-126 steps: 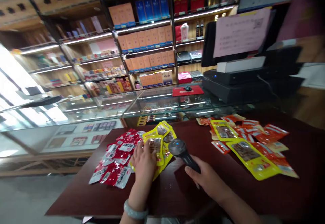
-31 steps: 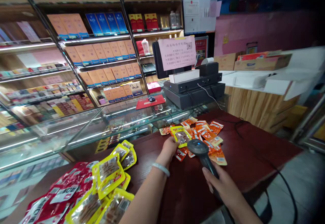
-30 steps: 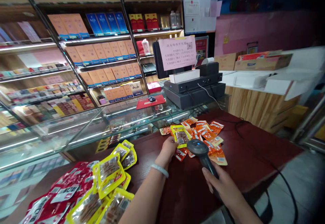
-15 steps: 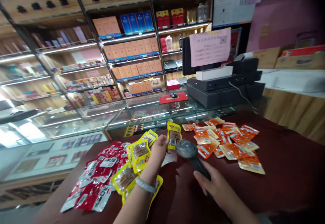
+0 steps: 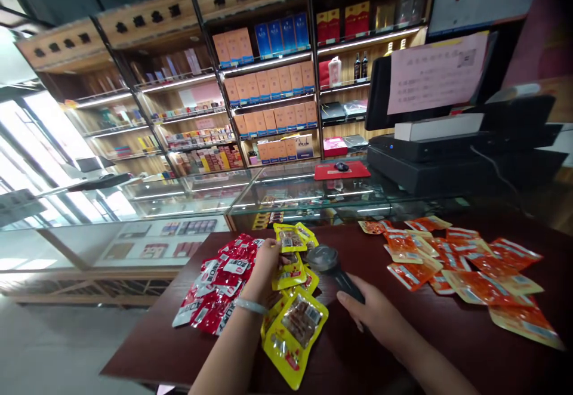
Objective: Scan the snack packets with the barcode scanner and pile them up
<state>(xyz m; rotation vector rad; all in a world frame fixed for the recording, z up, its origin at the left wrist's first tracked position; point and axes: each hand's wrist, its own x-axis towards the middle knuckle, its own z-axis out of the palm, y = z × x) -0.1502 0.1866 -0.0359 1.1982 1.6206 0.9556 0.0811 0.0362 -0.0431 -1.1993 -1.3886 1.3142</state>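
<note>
Nearest, the right hand (image 5: pixel 373 314) is wrapped around a scanner (image 5: pixel 333 268), its handle hidden in the fist. The left hand (image 5: pixel 264 267) pinches a yellow packet (image 5: pixel 290 238) over the yellow pile (image 5: pixel 293 323). Orange packets (image 5: pixel 461 267) lie well apart on the table (image 5: pixel 358 359), blurred

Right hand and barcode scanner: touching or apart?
Touching. The head view shows the right hand wrapped around the handle of the barcode scanner, no gap visible.
</note>
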